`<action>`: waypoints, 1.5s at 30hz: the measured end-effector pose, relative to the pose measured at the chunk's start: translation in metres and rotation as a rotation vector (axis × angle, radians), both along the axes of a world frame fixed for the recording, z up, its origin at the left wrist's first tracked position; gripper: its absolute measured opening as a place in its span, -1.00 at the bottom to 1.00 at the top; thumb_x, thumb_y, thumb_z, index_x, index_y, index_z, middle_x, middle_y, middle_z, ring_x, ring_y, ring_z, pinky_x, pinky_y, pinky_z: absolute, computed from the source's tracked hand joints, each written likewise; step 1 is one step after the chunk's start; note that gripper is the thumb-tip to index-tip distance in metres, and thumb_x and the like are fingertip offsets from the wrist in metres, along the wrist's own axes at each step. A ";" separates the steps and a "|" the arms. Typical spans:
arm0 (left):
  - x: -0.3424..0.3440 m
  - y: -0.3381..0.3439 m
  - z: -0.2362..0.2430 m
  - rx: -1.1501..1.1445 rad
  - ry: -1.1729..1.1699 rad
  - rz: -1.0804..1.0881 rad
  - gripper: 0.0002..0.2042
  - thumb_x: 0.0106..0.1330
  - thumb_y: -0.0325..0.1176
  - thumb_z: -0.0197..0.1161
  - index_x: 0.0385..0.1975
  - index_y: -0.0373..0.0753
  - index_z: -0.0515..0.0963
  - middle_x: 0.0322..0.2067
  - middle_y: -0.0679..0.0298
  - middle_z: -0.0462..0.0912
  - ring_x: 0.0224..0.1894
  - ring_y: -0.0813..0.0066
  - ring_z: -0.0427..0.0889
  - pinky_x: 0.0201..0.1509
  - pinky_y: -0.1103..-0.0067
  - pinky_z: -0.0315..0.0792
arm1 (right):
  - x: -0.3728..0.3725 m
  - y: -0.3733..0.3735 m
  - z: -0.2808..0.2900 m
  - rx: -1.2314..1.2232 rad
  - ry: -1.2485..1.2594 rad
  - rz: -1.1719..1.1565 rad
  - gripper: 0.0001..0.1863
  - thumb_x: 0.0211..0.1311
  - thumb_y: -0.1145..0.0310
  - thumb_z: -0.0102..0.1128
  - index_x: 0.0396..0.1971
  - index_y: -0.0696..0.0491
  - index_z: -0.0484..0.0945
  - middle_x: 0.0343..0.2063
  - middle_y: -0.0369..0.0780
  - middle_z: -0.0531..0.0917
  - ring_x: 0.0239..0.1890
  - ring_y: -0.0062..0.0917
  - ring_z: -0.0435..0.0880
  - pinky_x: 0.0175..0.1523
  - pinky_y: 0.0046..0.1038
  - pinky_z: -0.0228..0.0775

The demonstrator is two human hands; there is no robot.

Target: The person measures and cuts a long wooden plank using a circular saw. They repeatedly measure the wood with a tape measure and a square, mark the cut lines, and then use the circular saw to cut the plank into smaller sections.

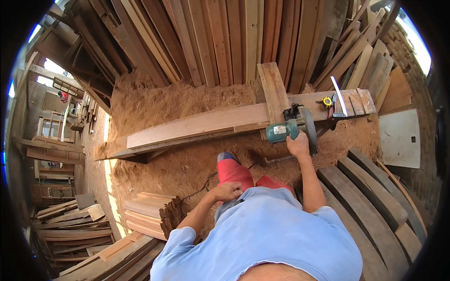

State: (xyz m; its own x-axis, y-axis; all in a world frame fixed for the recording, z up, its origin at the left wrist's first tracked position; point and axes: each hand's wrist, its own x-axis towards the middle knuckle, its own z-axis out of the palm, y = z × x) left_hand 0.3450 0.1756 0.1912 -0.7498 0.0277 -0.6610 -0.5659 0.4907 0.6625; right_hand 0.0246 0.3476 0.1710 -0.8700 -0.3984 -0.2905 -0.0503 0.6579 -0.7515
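Note:
My right hand (298,144) is wrapped round the handle of a circular saw (280,131) with a green motor housing and a dark round guard. The saw is at the near edge of a long work plank, beside a short board (272,86) that lies crosswise. Left of the saw, a long smooth reddish board (201,124) lies along the plank. Against my red trouser leg, just below the shirt hem, rests my left hand (228,191) with curled fingers; whatever they may hold is hidden. The saw blade is not visible.
On the plank's right end lie a yellow tape measure (326,101), pliers (333,107) and a white straightedge (338,96). Sawdust (173,100) covers the ground. Upright boards (220,42) lean behind. Curved timbers (365,201) lie at right, stacked boards (147,210) at left. A dark cord (199,189) trails nearby.

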 end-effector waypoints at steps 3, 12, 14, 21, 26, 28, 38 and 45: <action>-0.064 -0.014 -0.004 -0.307 0.314 0.022 -0.75 0.29 -0.21 0.27 -0.14 -0.20 0.55 -0.19 -0.02 0.68 -0.05 0.02 0.66 -0.03 0.18 0.52 | 0.000 0.000 0.006 0.009 -0.002 0.012 -0.63 0.12 0.39 0.36 -0.07 0.24 0.65 -0.17 0.16 0.73 0.00 0.04 0.70 0.14 -0.14 0.52; -0.199 -0.063 -0.036 -0.766 0.402 -0.042 -0.39 0.13 -0.19 0.48 0.20 -0.15 0.44 0.11 0.03 0.50 0.21 -0.01 0.46 0.29 0.10 0.32 | 0.005 -0.004 0.010 -0.023 -0.026 0.035 -0.64 0.13 0.40 0.33 -0.09 0.26 0.62 -0.18 0.14 0.72 -0.01 0.05 0.69 0.14 -0.14 0.50; -0.206 -0.071 -0.048 -0.757 0.401 -0.089 -0.30 0.11 -0.19 0.50 0.29 -0.12 0.38 0.18 0.02 0.44 0.27 -0.02 0.41 0.33 0.07 0.28 | 0.005 -0.003 0.004 -0.023 -0.028 0.013 -0.64 0.13 0.40 0.33 -0.09 0.26 0.62 -0.19 0.14 0.72 -0.02 0.05 0.69 0.13 -0.14 0.50; -0.225 -0.103 -0.111 -0.795 0.380 -0.240 0.06 -0.06 -0.05 0.58 0.52 0.02 0.12 0.48 -0.18 0.07 0.52 -0.27 0.02 0.54 -0.07 -0.03 | 0.003 -0.003 0.002 -0.048 -0.049 -0.046 -0.67 0.12 0.40 0.34 -0.13 0.23 0.61 -0.26 0.13 0.71 -0.08 0.04 0.70 0.05 -0.16 0.51; -0.253 -0.129 -0.138 -0.736 0.347 -0.228 0.09 -0.18 0.10 0.60 0.49 0.16 0.20 0.54 -0.22 -0.14 0.57 -0.36 -0.24 0.52 -0.23 -0.27 | 0.003 -0.001 0.013 -0.076 -0.132 -0.071 -0.67 0.12 0.39 0.33 -0.14 0.23 0.60 -0.30 0.12 0.70 -0.14 0.03 0.70 0.01 -0.19 0.50; -0.259 -0.134 -0.137 -0.706 0.369 -0.248 0.05 -0.20 0.12 0.60 0.46 0.21 0.28 0.55 -0.21 -0.18 0.58 -0.34 -0.32 0.51 -0.28 -0.37 | 0.001 0.003 0.012 -0.069 -0.155 -0.080 -0.66 0.11 0.39 0.33 -0.12 0.23 0.60 -0.33 0.07 0.70 -0.20 -0.09 0.73 -0.02 -0.24 0.51; -0.258 -0.141 -0.139 -0.681 0.423 -0.198 0.01 -0.30 0.07 0.63 0.37 0.27 0.39 0.53 -0.10 -0.05 0.56 -0.30 -0.21 0.49 -0.30 -0.35 | 0.011 0.008 0.027 -0.339 -0.295 -0.335 -0.66 0.16 0.41 0.35 -0.13 0.30 0.60 -0.36 -0.21 0.68 -0.29 -0.62 0.63 -0.10 -0.47 0.50; -0.261 -0.143 -0.133 -0.661 0.335 -0.228 0.04 -0.27 0.07 0.63 0.42 0.25 0.34 0.55 -0.16 -0.17 0.57 -0.31 -0.28 0.51 -0.24 -0.45 | 0.026 0.022 0.026 -0.202 -0.204 -0.202 -0.68 0.12 0.43 0.37 -0.15 0.27 0.60 -0.36 -0.09 0.71 -0.30 -0.50 0.67 -0.12 -0.40 0.52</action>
State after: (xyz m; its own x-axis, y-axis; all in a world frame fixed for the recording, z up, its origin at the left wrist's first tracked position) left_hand 0.0843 0.0324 0.0581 -0.9358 -0.1156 -0.3331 -0.2244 0.9239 0.3099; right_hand 0.0501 0.3700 0.1970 -0.8695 -0.2910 -0.3992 0.2303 0.4761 -0.8487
